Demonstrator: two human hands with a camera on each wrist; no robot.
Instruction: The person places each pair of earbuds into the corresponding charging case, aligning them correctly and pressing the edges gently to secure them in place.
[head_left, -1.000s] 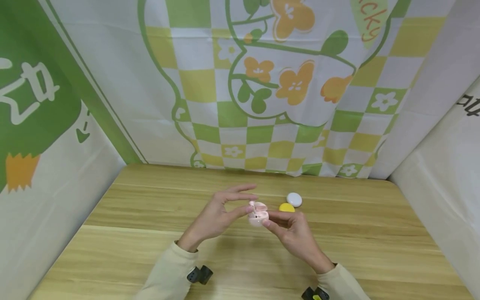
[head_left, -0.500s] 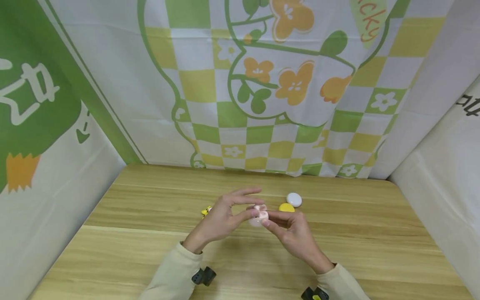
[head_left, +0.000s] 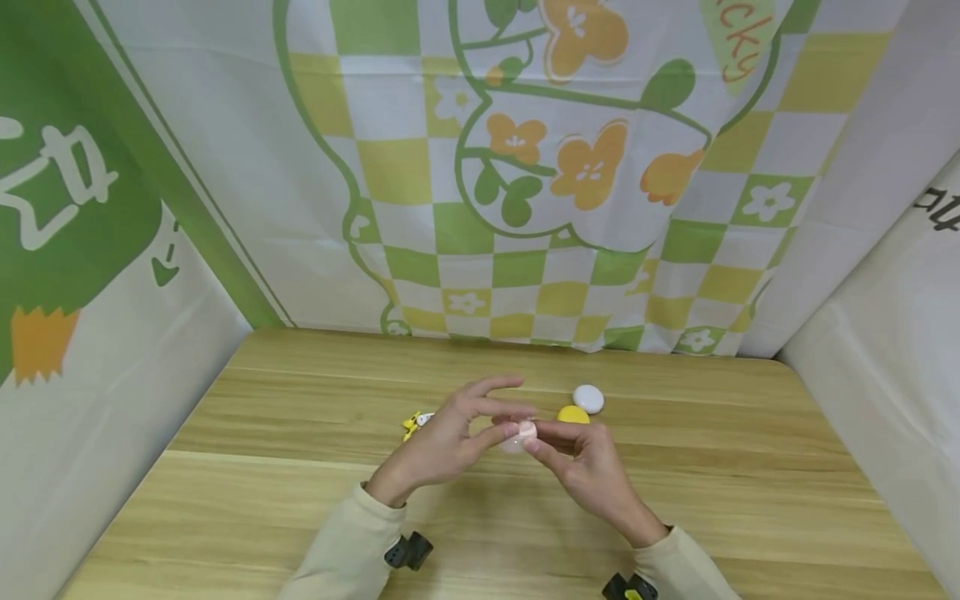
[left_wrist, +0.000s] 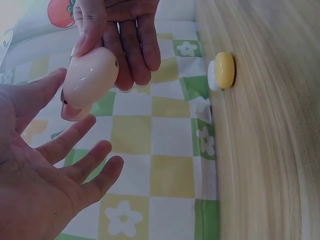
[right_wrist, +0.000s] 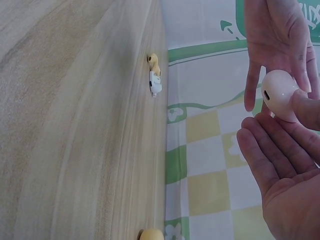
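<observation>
Over on the left there's a little yellow and white earbud pair (head_left: 415,422) lying on the worktop (head_left: 300,467), just beside the left hand (head_left: 442,437). That hand has its fingers mostly straight and spread, with the thumb and forefinger tips touching the pink earbud case (head_left: 519,434), which sits up off the worktop between both hands. The right hand (head_left: 585,467) pinches the case from the other side with thumb and forefinger, other fingers relaxed underneath. From the wrist views the case looks closed, smooth and glossy, egg-shaped, with a small slot on one end. Just past the right hand a yellow case (head_left: 573,414) and a white case (head_left: 588,398) sit on the worktop, touching or nearly so, both rounded pebble shapes. The worktop is light wood-grain laminate, kind of streaky. Behind it hangs a cloth backdrop (head_left: 525,167) with green, yellow and white checks and orange flowers, and plain whitish fabric panels close in both sides. Cream sleeves (head_left: 337,550) cover both wrists.
</observation>
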